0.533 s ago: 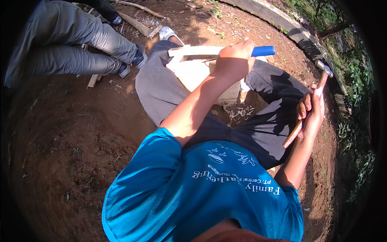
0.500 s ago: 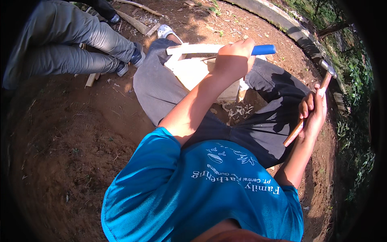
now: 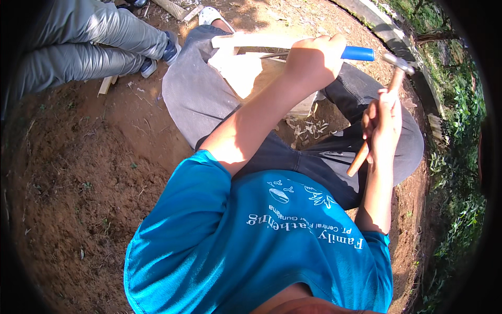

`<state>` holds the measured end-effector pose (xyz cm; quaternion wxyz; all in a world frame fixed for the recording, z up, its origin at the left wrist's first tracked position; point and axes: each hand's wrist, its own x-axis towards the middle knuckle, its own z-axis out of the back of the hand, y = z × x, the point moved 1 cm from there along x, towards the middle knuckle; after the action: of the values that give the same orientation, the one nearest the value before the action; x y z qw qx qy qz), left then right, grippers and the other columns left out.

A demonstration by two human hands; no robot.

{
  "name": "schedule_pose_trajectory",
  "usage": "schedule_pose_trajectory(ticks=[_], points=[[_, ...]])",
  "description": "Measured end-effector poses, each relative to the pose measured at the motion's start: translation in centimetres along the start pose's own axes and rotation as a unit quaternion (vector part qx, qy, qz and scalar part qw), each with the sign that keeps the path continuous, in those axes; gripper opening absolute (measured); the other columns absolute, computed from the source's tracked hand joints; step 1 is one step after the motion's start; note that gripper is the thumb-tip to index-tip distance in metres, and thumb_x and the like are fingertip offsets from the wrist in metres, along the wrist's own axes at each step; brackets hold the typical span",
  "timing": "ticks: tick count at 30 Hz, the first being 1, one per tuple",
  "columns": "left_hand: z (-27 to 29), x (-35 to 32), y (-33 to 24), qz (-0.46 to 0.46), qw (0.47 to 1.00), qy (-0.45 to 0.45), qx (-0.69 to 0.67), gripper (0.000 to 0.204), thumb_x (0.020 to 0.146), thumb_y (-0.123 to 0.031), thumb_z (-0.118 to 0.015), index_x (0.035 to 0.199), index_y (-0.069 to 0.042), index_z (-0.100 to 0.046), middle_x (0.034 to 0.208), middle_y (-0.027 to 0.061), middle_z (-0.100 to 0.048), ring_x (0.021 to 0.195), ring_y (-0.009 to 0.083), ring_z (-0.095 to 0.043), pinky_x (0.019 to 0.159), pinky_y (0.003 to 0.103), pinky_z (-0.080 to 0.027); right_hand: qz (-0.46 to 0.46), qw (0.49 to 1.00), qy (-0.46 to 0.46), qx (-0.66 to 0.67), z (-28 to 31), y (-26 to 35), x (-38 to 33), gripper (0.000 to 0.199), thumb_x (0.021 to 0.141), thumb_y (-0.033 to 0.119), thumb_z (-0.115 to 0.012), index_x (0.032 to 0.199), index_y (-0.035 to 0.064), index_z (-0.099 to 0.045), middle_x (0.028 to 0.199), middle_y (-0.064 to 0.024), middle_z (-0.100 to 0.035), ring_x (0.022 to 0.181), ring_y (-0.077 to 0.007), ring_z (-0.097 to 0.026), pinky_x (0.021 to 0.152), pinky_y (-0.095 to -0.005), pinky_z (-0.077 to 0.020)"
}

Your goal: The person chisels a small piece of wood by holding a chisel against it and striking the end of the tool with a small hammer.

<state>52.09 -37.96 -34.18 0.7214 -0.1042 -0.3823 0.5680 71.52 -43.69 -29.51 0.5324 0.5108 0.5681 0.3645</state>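
1. The left hand's (image 3: pixel 316 63) fingers are wrapped in a tight fist about a blue handle (image 3: pixel 358 53), whose end sticks out to the right; I take it the end is left bare so the tool can be reached from that side
2. The right hand's (image 3: pixel 384 123) fingers curl round the wooden shaft of a hammer (image 3: pixel 396 82), gripping partway up, perhaps for control over a short swing; its metal head is near the blue end, though I cannot tell if they touch
3. Left of the fist run a pale strip of wood (image 3: pixel 246 41) and, nearer, a thin dark rod (image 3: pixel 274 54); the fist hides where either meets the handle
4. Beyond the forearm sits a wooden block (image 3: pixel 235 70), sunlit, between the bent legs in dark trousers (image 3: pixel 196 94), which seem spread to give it room
5. On the near side of the block, pale shavings (image 3: pixel 308 128) litter the soil
6. Far left, another person in grey trousers (image 3: pixel 104 36) is close by, and a white shoe (image 3: pixel 210 15) shows past the left knee
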Motion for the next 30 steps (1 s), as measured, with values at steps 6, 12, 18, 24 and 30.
schedule_pose_trajectory(ticks=[6,12,18,24,30], points=[[-0.5,-0.2,1.0,-0.049,0.997,-0.027,0.046,0.014,0.082,-0.015,-0.066,0.092,-0.009,-0.059,0.074,0.0101,-0.065,0.068,0.032,-0.065,0.061,0.041,-0.052,0.047,0.998,-0.013,0.027,0.3,0.3,0.6,0.021,0.105,0.028,-0.052,0.112,0.0082,-0.051,0.064,0.0054,-0.038,0.047,-0.0036,-0.036,0.039,-0.0208,-0.03],[-0.6,-0.6,0.9,-0.054,0.996,-0.022,0.069,0.013,0.08,-0.016,-0.068,0.09,-0.011,-0.061,0.065,0.0087,-0.062,0.06,0.0296,-0.065,0.057,0.04,-0.052,0.052,0.998,-0.035,0.023,1.0,0.0,0.4,0.02,0.104,0.027,-0.053,0.111,0.0092,-0.049,0.065,0.0037,-0.043,0.048,-0.0044,-0.038,0.04,-0.0211,-0.0304],[-0.6,-0.7,0.9,-0.03,0.993,0.017,0.117,0.013,0.081,-0.017,-0.066,0.092,-0.012,-0.062,0.061,0.0058,-0.064,0.062,0.0267,-0.068,0.058,0.04,-0.053,0.036,0.998,-0.048,-0.006,1.0,-0.1,0.8,0.026,0.104,0.029,-0.054,0.118,0.0083,-0.05,0.064,0.0047,-0.042,0.049,-0.0036,-0.037,0.039,-0.021,-0.032],[-0.8,-0.9,1.1,-0.012,0.992,0.08,0.099,0.015,0.081,-0.017,-0.066,0.094,-0.012,-0.063,0.059,0.0034,-0.064,0.064,0.025,-0.069,0.059,0.042,-0.054,0.028,0.998,-0.051,-0.001,1.0,-0.8,0.9,0.022,0.103,0.027,-0.054,0.116,0.0091,-0.052,0.066,0.0048,-0.043,0.05,-0.0033,-0.04,0.041,-0.0206,-0.031],[-0.2,-2.0,3.6,-0.041,0.989,0.03,0.141,0.012,0.074,-0.013,-0.067,0.086,-0.01,-0.065,0.071,0.0105,-0.069,0.07,0.0284,-0.071,0.062,0.042,-0.055,-0.07,0.989,0.089,-0.096,0.3,-1.6,0.2,0.024,0.104,0.027,-0.053,0.116,0.0064,-0.054,0.064,0.0045,-0.041,0.047,-0.004,-0.036,0.04,-0.0209,-0.03]])
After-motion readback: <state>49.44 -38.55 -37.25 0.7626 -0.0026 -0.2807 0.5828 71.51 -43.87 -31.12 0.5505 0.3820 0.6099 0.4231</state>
